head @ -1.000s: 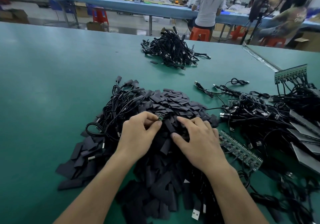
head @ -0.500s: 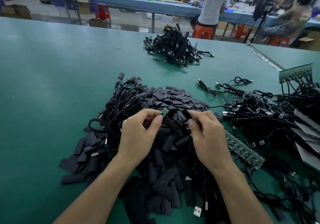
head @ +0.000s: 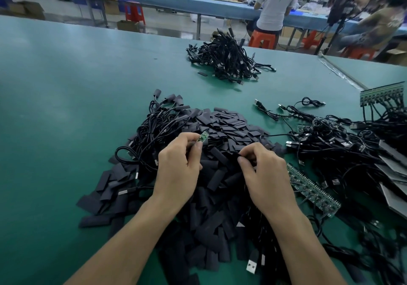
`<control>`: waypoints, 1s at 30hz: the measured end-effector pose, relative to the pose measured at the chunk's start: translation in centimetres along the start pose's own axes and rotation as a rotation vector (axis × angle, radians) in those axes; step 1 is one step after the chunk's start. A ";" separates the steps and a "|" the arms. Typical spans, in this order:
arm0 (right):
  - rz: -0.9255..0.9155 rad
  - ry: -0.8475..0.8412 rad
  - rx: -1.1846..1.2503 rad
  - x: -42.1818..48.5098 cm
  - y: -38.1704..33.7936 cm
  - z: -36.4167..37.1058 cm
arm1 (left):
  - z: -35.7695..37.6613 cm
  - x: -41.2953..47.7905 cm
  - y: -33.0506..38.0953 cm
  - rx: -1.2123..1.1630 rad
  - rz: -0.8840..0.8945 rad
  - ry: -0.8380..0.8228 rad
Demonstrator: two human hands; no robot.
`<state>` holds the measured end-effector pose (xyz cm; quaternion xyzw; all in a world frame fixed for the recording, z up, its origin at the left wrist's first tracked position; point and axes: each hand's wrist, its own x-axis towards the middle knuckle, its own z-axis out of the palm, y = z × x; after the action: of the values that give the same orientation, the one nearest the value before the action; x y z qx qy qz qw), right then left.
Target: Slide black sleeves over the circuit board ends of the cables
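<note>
Two hands work over the sleeves heaped on the counter. The right hand curls its fingers round one sleeve. It may lift two, since the flat, matte, limp pieces cling together. The left hand pinches the small green board by its lower end, above the heap. Its square corners could snag the sleeve's flattened mouth. Beyond, thin glossy cables lie tangled.

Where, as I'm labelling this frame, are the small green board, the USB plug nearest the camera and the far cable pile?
green board (head: pixel 203 136): head view, middle of its exposed face.
USB plug (head: pixel 251 266): head view, its metal shell.
far cable pile (head: pixel 226 57): head view, centre of the tangle.
</note>
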<state>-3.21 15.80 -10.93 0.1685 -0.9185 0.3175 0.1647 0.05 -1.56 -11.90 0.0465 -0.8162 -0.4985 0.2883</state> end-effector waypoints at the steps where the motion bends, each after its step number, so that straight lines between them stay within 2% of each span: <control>1: -0.013 0.016 0.047 0.0 0.0 -0.1 | 0.0 0.0 0.1 -0.007 0.013 0.000; 3: -0.043 0.012 0.190 0.0 0.0 -0.2 | 0.0 -0.2 0.3 -0.025 0.045 -0.012; 6: -0.059 -0.081 0.402 -0.1 -0.3 -0.3 | 0.1 -0.4 0.5 -0.047 0.032 -0.092; 10: -0.062 -0.084 0.470 -0.1 -0.2 -0.3 | -0.1 -0.3 0.4 -0.113 0.008 -0.231; 13: -0.068 -0.073 0.484 -0.2 -0.1 -0.3 | 0.0 -0.4 0.3 -0.095 0.002 -0.308; 20: -0.173 -0.037 0.282 -0.1 -0.2 -0.2 | 0.2 -0.3 0.2 -0.163 -0.076 -0.292; 30: -0.159 -0.007 0.382 0.1 0.0 0.0 | 0.1 -0.3 0.4 -0.173 -0.103 -0.300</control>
<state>-3.25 15.81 -10.90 0.2696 -0.8260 0.4714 0.1512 0.31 -1.20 -11.75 -0.0118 -0.8006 -0.5825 0.1402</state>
